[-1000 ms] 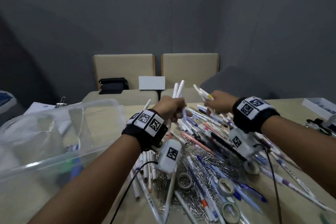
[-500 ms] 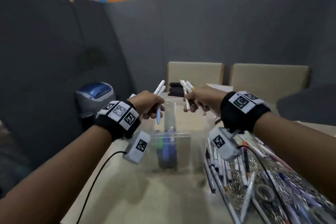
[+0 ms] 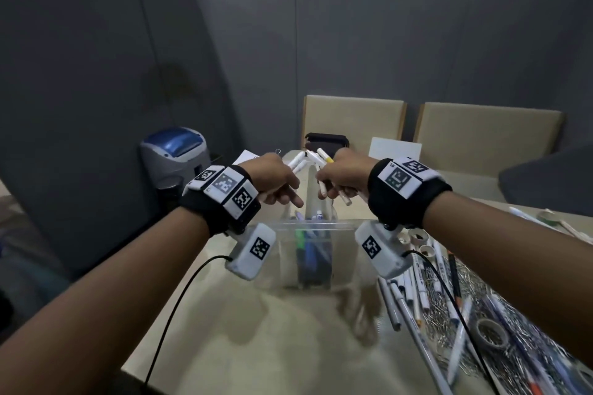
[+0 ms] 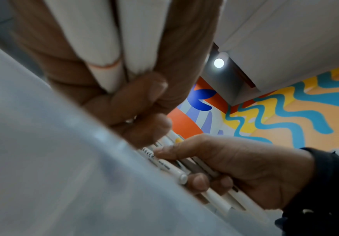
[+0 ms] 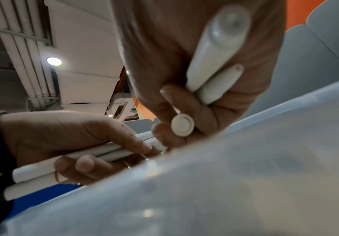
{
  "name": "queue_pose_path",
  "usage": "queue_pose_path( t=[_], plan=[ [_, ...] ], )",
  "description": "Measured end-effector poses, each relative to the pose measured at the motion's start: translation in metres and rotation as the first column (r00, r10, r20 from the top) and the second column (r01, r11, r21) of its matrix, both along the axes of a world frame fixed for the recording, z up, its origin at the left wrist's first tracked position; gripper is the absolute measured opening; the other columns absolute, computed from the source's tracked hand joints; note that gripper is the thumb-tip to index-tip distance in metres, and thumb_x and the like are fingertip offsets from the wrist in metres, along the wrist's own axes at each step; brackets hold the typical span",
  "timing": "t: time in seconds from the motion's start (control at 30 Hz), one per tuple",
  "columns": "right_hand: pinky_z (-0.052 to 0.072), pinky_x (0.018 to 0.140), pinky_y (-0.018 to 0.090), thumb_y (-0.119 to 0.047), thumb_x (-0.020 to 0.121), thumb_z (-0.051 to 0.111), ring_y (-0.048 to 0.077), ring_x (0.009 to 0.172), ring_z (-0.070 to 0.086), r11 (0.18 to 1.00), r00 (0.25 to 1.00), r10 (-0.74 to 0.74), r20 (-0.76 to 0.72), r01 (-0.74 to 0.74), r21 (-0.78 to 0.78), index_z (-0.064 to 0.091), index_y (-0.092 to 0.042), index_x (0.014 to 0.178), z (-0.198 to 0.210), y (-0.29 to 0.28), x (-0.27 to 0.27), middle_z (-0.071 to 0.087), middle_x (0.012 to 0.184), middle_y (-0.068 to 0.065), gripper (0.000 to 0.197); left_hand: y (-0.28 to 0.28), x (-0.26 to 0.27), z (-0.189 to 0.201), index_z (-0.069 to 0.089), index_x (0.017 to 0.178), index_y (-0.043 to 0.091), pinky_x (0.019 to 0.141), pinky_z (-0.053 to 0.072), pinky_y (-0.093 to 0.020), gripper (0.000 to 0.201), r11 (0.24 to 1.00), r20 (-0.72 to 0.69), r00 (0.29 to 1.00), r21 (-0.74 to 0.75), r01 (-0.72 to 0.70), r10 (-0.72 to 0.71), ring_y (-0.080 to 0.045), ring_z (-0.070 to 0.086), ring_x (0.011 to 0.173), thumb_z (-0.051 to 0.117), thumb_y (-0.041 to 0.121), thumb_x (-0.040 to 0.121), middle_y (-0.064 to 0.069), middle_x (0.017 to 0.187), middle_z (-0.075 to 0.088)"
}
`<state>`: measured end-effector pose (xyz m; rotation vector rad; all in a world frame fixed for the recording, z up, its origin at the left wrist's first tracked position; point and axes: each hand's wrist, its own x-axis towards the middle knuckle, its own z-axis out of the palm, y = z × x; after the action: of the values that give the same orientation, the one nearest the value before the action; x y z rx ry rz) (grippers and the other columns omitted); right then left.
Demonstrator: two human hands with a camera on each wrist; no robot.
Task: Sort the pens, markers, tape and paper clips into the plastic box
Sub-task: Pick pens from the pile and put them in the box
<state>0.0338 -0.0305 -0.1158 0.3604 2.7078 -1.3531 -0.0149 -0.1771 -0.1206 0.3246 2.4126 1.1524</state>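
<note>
Both hands hover close together above the clear plastic box (image 3: 321, 226). My left hand (image 3: 277, 181) grips two white markers (image 3: 296, 163), seen close up in the left wrist view as white markers (image 4: 96, 39). My right hand (image 3: 340, 178) holds several white markers (image 3: 322, 157), one with a yellow band; the right wrist view shows these markers (image 5: 214, 52) end-on in its curled fingers. Inside the box stand blue and green pens (image 3: 309, 247). More pens, paper clips and tape rolls (image 3: 489, 333) lie heaped at the right.
The box stands on a beige table (image 3: 256, 330). A grey and blue device (image 3: 175, 154) sits at the left beyond the table edge. Two beige chairs (image 3: 353, 122) and a black pouch (image 3: 325, 141) lie behind. Cables trail from both wrist cameras.
Both hands carried their markers left from the pile to above the box. They have drawn closer together, and the marker tips now nearly meet.
</note>
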Motion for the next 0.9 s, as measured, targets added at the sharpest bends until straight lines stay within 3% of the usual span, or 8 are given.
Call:
queue_pose_path(
  t=[0.1,0.2,0.3,0.5,0.63,0.77,0.83,0.9],
  plan=[
    [0.027,0.037,0.02,-0.001,0.086,0.045,0.022,0.053,0.051,1.0,1.0,0.004,0.019,-0.004,0.009,0.061,0.006,0.087,-0.002,-0.002,-0.002,0.07,0.081,0.02,0.018,-0.001,-0.003,0.0,0.045,0.12,-0.006,0.035,0.027,-0.018,0.031,0.999,0.025,0.999,0.044,-0.027,0.026,-0.015,0.044,0.041,0.048,0.01,0.095,-0.017,0.078,0.073],
    [0.028,0.037,0.021,-0.001,0.086,0.044,0.027,0.063,0.051,1.0,0.999,0.006,0.054,-0.007,0.012,0.061,0.008,0.089,-0.002,-0.006,-0.005,0.07,0.076,0.019,0.019,-0.001,-0.004,0.003,0.047,0.113,-0.001,0.034,0.031,-0.016,0.02,0.995,0.046,0.998,0.089,-0.044,0.04,-0.011,0.045,0.037,0.044,0.009,0.097,-0.014,0.072,0.069],
    [0.028,0.038,0.022,0.001,0.087,0.043,0.022,0.056,0.052,1.0,0.999,0.003,0.053,-0.003,0.008,0.059,0.01,0.099,-0.001,-0.01,-0.003,0.069,0.076,0.02,0.023,0.001,-0.004,0.006,0.049,0.106,0.0,0.035,0.032,-0.015,0.012,0.99,0.039,0.998,0.13,-0.056,0.051,-0.01,0.044,0.035,0.043,0.006,0.097,-0.013,0.069,0.064],
    [0.025,0.036,0.018,0.001,0.083,0.036,0.014,0.041,0.042,0.999,0.996,0.045,0.077,-0.046,0.023,0.051,-0.001,0.056,0.003,-0.014,0.001,0.059,0.063,0.013,0.032,-0.007,-0.009,0.01,0.053,0.109,-0.003,0.035,0.033,-0.017,0.019,0.984,0.001,0.994,0.137,-0.112,0.113,-0.012,0.045,0.039,0.044,0.006,0.095,-0.011,0.067,0.062],
    [0.025,0.037,0.019,-0.007,0.094,0.039,0.014,0.047,0.044,0.989,0.994,0.113,0.006,-0.112,-0.1,0.051,-0.004,0.067,0.011,-0.019,0.003,0.056,0.067,0.011,0.029,-0.008,-0.008,0.01,0.057,0.104,0.002,0.036,0.03,-0.016,0.02,0.967,0.016,0.993,0.227,-0.116,0.115,-0.012,0.042,0.04,0.049,0.018,0.097,-0.008,0.064,0.056],
    [0.024,0.034,0.017,-0.009,0.096,0.036,0.013,0.041,0.042,0.978,0.989,0.091,-0.114,-0.111,-0.177,0.054,-0.004,0.076,0.018,-0.034,0.0,0.053,0.064,0.01,0.027,-0.003,-0.005,0.011,0.054,0.083,0.008,0.036,0.026,-0.012,0.047,0.897,0.162,0.987,0.434,-0.085,0.015,-0.011,0.034,0.039,0.037,0.048,0.1,-0.008,0.059,0.046],
    [0.024,0.035,0.017,-0.006,0.092,0.036,0.016,0.036,0.042,0.99,0.992,0.05,-0.118,-0.064,-0.122,0.054,-0.002,0.068,0.021,-0.038,-0.004,0.054,0.065,0.016,0.03,0.002,-0.003,0.014,0.052,0.081,0.008,0.036,0.026,-0.012,0.049,0.869,0.198,0.98,0.486,-0.092,-0.007,-0.011,0.034,0.037,0.032,0.049,0.101,-0.01,0.058,0.046],
    [0.024,0.035,0.017,-0.005,0.092,0.037,0.016,0.031,0.041,0.994,0.994,0.018,-0.108,-0.03,-0.103,0.052,-0.001,0.064,0.021,-0.035,-0.003,0.054,0.063,0.018,0.032,0.005,0.0,0.017,0.051,0.084,0.007,0.037,0.027,-0.013,0.039,0.887,0.172,0.983,0.442,-0.134,0.063,-0.012,0.035,0.038,0.034,0.037,0.103,-0.007,0.059,0.044]
  ],
)
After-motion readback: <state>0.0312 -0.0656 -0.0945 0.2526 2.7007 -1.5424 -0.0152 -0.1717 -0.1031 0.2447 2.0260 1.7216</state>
